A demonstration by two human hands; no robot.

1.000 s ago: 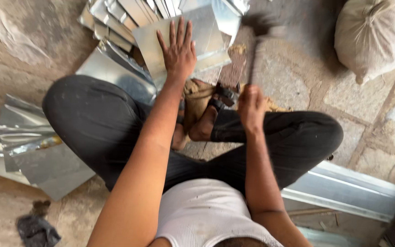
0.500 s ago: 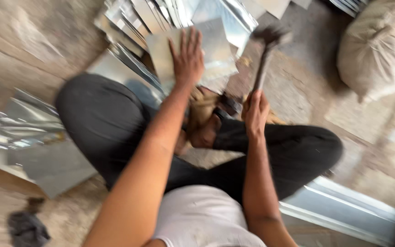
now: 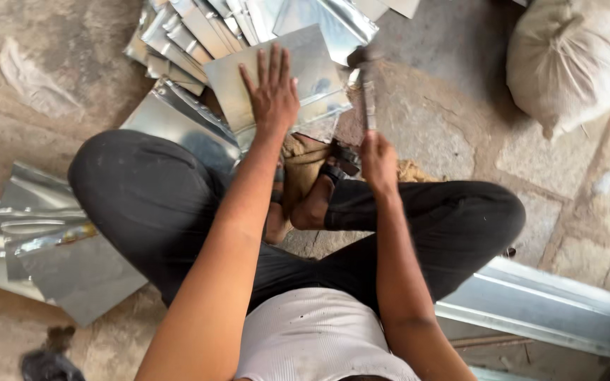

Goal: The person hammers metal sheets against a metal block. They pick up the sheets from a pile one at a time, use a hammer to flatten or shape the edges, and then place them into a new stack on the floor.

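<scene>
I sit cross-legged on a stone floor. My left hand (image 3: 271,95) lies flat, fingers spread, on a shiny metal sheet (image 3: 312,60) in front of my legs. My right hand (image 3: 378,161) is closed around the handle of a hammer (image 3: 367,99), whose blurred head is down at the right edge of that sheet. The sheet rests on a block wrapped in brown cloth (image 3: 303,162) between my feet.
A stack of folded metal sheets (image 3: 199,28) lies beyond the worked one. More sheets (image 3: 51,247) sit at my left knee and a long metal strip (image 3: 538,303) at my right. A stuffed sack (image 3: 580,56) stands at the far right. Dark rag (image 3: 47,360) lower left.
The hammer has swung down from its raised position onto the sheet's right edge. My left hand stays pressed on the sheet. The view has shifted slightly.
</scene>
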